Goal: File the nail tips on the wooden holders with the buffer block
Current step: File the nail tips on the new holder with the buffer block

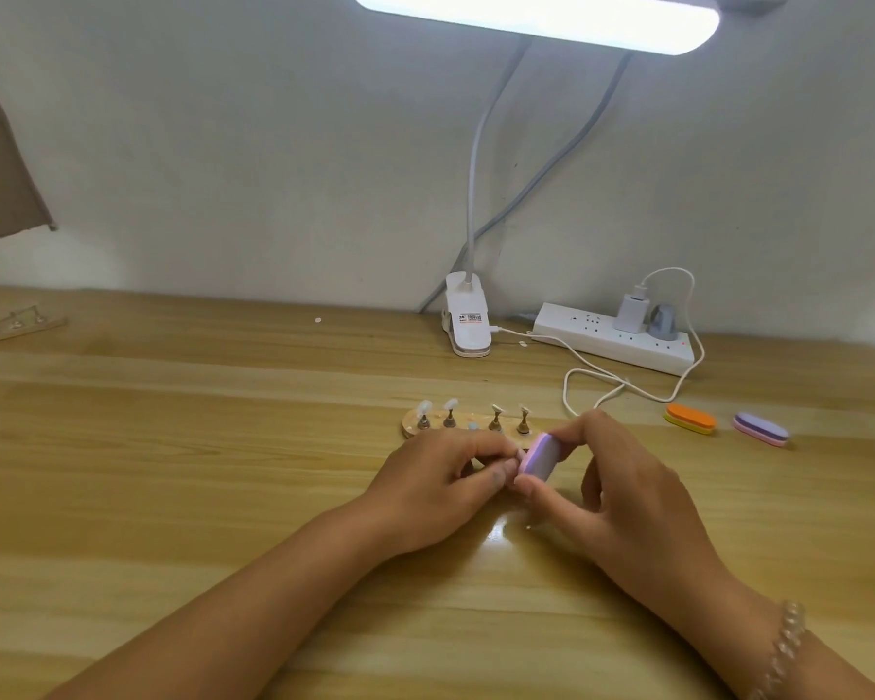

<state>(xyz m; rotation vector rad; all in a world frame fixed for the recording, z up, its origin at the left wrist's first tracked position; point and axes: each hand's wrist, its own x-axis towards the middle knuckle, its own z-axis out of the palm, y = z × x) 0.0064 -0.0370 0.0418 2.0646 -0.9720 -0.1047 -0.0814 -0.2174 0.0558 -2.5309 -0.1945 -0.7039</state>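
Left hand [440, 477]: fingers curled in tight, thumb and forefinger tips brought together at the near left edge of the buffer block [539, 457]. They pinch a small pale piece [519, 452] against the block. The piece is mostly covered by the fingertips and too small to identify.

Right hand [622, 492]: narrow grip on the buffer block, thumb on its near end and forefinger over the far end. The remaining fingers are loosely bent below. A clear beaded bracelet [785, 644] sits on this wrist.

Buffer block: short, rounded ends, lilac face over a pink layer. It is tilted and held clear of the wooden table [173, 447], just in front of the right end of the wooden holder [411, 427].

Wooden holder: flat oval strip lying on the table, touching neither hand as far as can be seen. Four metal pegs [449, 420] stand upright on it, each carrying a clear nail tip [425, 406]. The two left tips look larger than the two right ones.

Also on the table:
- an orange buffer [690, 418] and a purple buffer [761, 429], well to the right
- a power strip [612, 341] and a lamp clip [468, 320] by the wall
- a second holder [11, 325] at the far left
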